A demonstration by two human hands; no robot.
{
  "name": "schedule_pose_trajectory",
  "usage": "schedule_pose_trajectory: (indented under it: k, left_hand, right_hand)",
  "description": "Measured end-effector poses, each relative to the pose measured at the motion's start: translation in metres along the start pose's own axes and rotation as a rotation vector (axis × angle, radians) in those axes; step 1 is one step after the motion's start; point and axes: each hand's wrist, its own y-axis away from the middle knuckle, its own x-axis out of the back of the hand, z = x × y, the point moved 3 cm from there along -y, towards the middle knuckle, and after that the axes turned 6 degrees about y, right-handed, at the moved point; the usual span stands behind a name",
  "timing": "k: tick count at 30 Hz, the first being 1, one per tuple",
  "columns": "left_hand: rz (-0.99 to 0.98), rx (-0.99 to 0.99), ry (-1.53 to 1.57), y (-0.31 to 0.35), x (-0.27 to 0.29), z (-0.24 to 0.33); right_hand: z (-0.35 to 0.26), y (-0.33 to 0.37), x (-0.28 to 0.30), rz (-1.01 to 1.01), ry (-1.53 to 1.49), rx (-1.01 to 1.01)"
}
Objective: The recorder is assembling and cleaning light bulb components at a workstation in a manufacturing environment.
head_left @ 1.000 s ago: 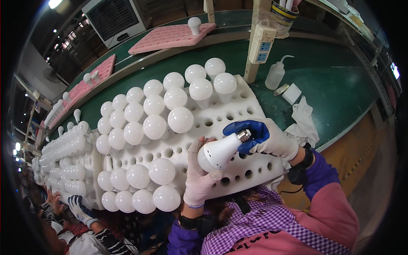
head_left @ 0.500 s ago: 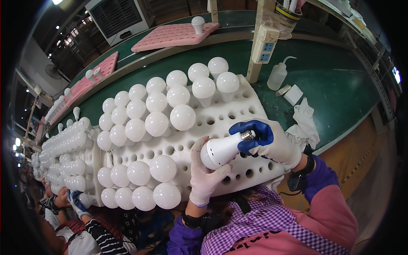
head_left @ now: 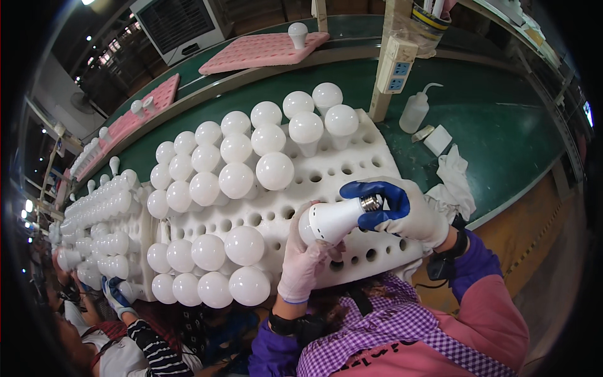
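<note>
A white LED light bulb (head_left: 336,221) lies sideways between my gloved hands, its metal screw base pointing right. My left hand (head_left: 301,267), in a thin pale glove, is closed round the rounded dome end. My right hand (head_left: 411,213), in a white glove with blue-coated fingers, curls its fingers and thumb round the narrow end by the screw base. Both hands are above a white foam tray (head_left: 317,178) with rows of holes. Several bulbs stand dome-up in it, such as a large bulb (head_left: 275,171) left of my hands.
A squeeze bottle (head_left: 414,112), a small white box (head_left: 438,140) and a crumpled cloth (head_left: 455,182) lie on the green bench (head_left: 496,125) at right. Pink foam trays (head_left: 251,53) lie beyond a rail. At lower left, a co-worker's gloved hand (head_left: 116,295) works by another bulb-filled tray.
The bulb has turned slightly in my hands, with less of its dome showing past my left fingers. Its screw base has shifted a little to the right. The whole view has moved slightly.
</note>
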Motion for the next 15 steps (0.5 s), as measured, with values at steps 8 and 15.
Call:
schedule_pose_trajectory:
  k: [8, 15]
  left_hand:
    - [0.016, -0.196, -0.331, 0.001, -0.014, 0.005]
    - [0.03, 0.045, -0.141, 0.001, -0.006, 0.006]
  right_hand:
    - [0.0, -0.002, 0.0, -0.011, -0.151, -0.034]
    - [0.002, 0.0, 0.001, -0.087, -0.12, 0.036]
